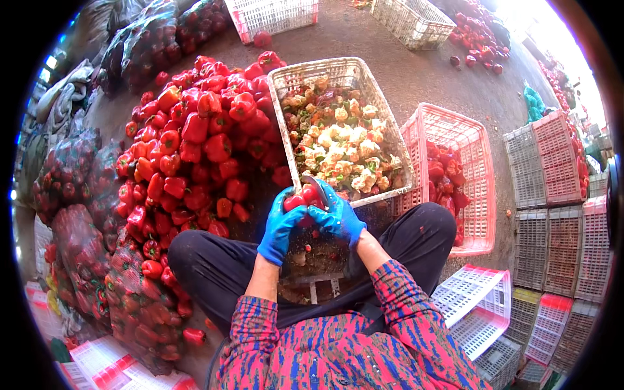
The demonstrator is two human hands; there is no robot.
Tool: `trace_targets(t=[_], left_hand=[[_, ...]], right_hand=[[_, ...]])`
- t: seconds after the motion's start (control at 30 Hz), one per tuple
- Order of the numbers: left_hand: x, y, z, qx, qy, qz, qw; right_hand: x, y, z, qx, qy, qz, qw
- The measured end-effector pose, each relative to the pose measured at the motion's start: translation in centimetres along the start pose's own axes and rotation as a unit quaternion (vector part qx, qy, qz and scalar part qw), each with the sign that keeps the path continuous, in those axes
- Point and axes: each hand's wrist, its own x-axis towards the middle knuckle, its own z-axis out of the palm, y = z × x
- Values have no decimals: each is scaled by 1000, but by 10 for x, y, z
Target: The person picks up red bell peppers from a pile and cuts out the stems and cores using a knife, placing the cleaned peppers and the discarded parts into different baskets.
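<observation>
My left hand (281, 225), in a blue glove, grips a red bell pepper (294, 202) from the left. On its right side, my gloved right hand (338, 214) holds a knife with a curved blade (314, 187) against the pepper. Both hands are above my lap, at the near edge of a dirty white plastic crate (341, 62). Pale pepper cores with seeds and green stems (341, 141) fill much of that crate. To the left lies a large heap of whole red bell peppers (195, 141). The knife's handle is hidden in my right hand.
A pink crate (480, 195) at my right holds red pepper pieces (442, 170). Net sacks of peppers (141, 302) line the left side. Stacked crates (548, 243) stand far right. Beyond are two white crates (275, 17) (414, 22) and another pepper heap (480, 41).
</observation>
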Motion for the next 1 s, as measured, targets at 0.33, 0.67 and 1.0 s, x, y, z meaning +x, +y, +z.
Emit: trace_targets(t=[0.33, 0.67, 1.0], left_hand=[[4, -25, 1, -13, 111, 82, 990], [-1, -56, -35, -233, 82, -6, 969], [1, -54, 9, -35, 242, 67, 967]], right_hand=[[34, -17, 16, -312, 4, 110, 944], [91, -18, 18, -438, -69, 226, 867], [27, -23, 37, -458, 30, 108, 882]])
